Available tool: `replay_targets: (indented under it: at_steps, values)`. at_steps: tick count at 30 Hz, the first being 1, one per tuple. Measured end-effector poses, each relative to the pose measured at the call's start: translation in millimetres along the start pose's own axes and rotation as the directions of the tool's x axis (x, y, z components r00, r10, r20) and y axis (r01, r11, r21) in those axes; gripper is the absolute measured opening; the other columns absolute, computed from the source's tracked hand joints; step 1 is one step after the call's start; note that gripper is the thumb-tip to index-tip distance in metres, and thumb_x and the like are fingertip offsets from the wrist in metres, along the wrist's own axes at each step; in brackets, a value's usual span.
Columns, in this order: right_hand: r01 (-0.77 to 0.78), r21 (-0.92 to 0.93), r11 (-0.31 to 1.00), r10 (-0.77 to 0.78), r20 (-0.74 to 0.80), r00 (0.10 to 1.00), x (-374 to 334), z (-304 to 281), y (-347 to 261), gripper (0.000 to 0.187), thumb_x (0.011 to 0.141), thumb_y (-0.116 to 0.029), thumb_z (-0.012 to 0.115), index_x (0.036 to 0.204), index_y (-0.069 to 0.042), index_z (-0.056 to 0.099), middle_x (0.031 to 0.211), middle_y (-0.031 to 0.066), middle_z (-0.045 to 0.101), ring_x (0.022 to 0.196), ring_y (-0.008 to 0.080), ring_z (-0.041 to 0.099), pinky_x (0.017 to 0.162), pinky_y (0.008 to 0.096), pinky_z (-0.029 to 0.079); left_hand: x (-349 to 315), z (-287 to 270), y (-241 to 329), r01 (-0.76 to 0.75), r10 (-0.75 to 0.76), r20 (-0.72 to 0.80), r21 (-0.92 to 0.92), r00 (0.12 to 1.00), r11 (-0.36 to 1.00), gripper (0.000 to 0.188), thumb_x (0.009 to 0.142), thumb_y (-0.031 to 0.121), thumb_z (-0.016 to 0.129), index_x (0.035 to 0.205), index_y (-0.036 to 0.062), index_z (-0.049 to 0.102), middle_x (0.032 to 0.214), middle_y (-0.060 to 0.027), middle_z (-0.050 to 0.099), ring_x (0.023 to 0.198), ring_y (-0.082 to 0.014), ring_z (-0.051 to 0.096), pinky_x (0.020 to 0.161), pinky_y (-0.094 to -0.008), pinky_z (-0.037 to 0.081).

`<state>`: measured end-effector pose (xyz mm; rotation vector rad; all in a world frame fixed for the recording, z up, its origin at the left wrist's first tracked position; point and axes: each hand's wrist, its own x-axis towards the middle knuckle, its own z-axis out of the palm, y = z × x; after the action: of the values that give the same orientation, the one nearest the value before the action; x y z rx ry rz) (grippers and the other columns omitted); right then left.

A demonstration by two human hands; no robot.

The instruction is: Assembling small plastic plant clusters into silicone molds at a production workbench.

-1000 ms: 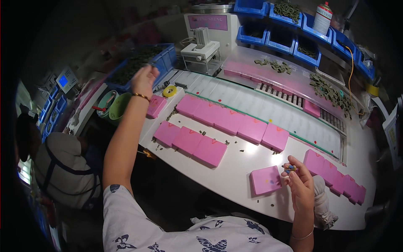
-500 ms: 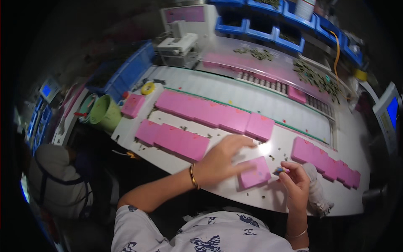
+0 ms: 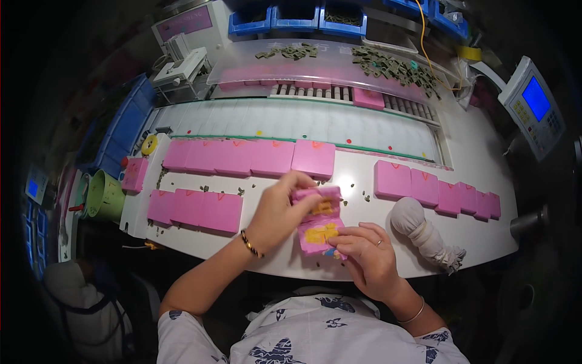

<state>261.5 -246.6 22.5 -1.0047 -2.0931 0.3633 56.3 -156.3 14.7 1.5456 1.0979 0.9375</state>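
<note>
In front of me a pink mold block lies opened into two halves, with yellow-stained hollows inside. My left hand (image 3: 276, 209) grips the upper half (image 3: 331, 192), which is tilted up, thumb across its inner face. The lower half (image 3: 310, 248) rests on the white table. My right hand (image 3: 371, 258) is at the lower half's right edge, its fingers bent and drawn together. Below these fingertips shows a small blue-and-pale piece (image 3: 331, 252), partly hidden and too small to name. Closed pink blocks (image 3: 274, 159) with orange marks stand in a row just beyond.
A shorter pink row (image 3: 203, 209) is at left, another (image 3: 397, 180) at right. A tied white cloth bundle (image 3: 417, 227) lies beside my right hand. Dark green bits dot the table. A glass-topped conveyor strip (image 3: 285, 124), a green bucket (image 3: 104, 197) and a blue-screened panel (image 3: 533, 100) surround the work area.
The pink block was closed; now it is spread into two halves. My left hand has taken hold of the upper half, and my right hand has moved left to the lower half.
</note>
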Motion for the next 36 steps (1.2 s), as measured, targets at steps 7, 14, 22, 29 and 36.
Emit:
replay_targets:
  at_steps: [7, 14, 22, 29, 36]
  values:
    - [0.036, 0.057, 0.998, -0.038, 0.040, 0.998, -22.3, 15.6, 8.6, 0.021, 0.078, 0.001, 0.069, 0.096, -0.002, 0.059, 0.102, 0.0127, 0.071, 0.091, 0.0311, 0.069, 0.078, 0.0385, 0.056, 8.9, -11.9, -16.5, -0.478, 0.487, 0.176, 0.629, 0.856, 0.613, 0.043, 0.079, 0.015, 0.078, 0.114, -0.0001, 0.058, 0.110, -0.0126, 0.057, 0.104, -0.0274, 0.055, 0.089, -0.0375, 0.046]
    - [-0.356, 0.414, 0.838, 0.340, 0.114, 0.933, 1.6, -9.6, 9.8, 0.018, 0.084, -0.001, 0.067, 0.101, -0.001, 0.062, 0.099, 0.0123, 0.064, 0.083, 0.0246, 0.066, 0.071, 0.0328, 0.055, -14.5, -29.0, -0.2, -0.476, 0.217, 0.496, 0.489, 0.841, 0.731, 0.105, 0.062, 0.054, 0.084, 0.143, 0.0014, 0.042, 0.138, -0.0179, 0.042, 0.130, -0.0349, 0.040, 0.110, -0.0438, 0.032]
    - [-0.492, -0.277, 0.825, 0.495, -0.064, 0.866, 53.9, -62.1, 73.2, 0.015, 0.089, -0.013, 0.065, 0.099, -0.002, 0.065, 0.092, 0.0156, 0.061, 0.082, 0.0313, 0.062, 0.072, 0.0387, 0.051, -26.1, -13.2, 3.4, -0.437, 0.220, 0.427, 0.521, 0.877, 0.733, 0.109, 0.064, 0.049, 0.086, 0.147, 0.0024, 0.032, 0.143, -0.0213, 0.041, 0.136, -0.0388, 0.037, 0.114, -0.0478, 0.028]
    - [-0.603, -0.342, 0.720, 0.585, -0.167, 0.793, 40.0, -79.3, 67.7, 0.042, 0.084, -0.017, 0.071, 0.119, -0.001, 0.058, 0.103, 0.0166, 0.062, 0.095, 0.0331, 0.062, 0.082, 0.0426, 0.049, -30.7, -12.7, -1.1, -0.392, 0.183, 0.399, 0.543, 0.899, 0.743, 0.114, 0.064, 0.045, 0.086, 0.149, -0.0012, 0.024, 0.146, -0.0223, 0.040, 0.138, -0.0386, 0.036, 0.117, -0.0490, 0.023]
    - [-0.457, -0.201, 0.867, 0.498, 0.297, 0.815, -7.5, -111.9, 43.5, 0.070, 0.072, -0.010, 0.079, 0.136, -0.006, 0.052, 0.127, 0.0180, 0.050, 0.112, 0.0369, 0.054, 0.095, 0.0403, 0.046, -27.0, -17.6, 0.1, -0.359, 0.169, 0.402, 0.463, 0.900, 0.810, 0.124, 0.062, 0.041, 0.088, 0.152, -0.0024, 0.014, 0.146, -0.0200, 0.043, 0.137, -0.0351, 0.038, 0.117, -0.0467, 0.022]
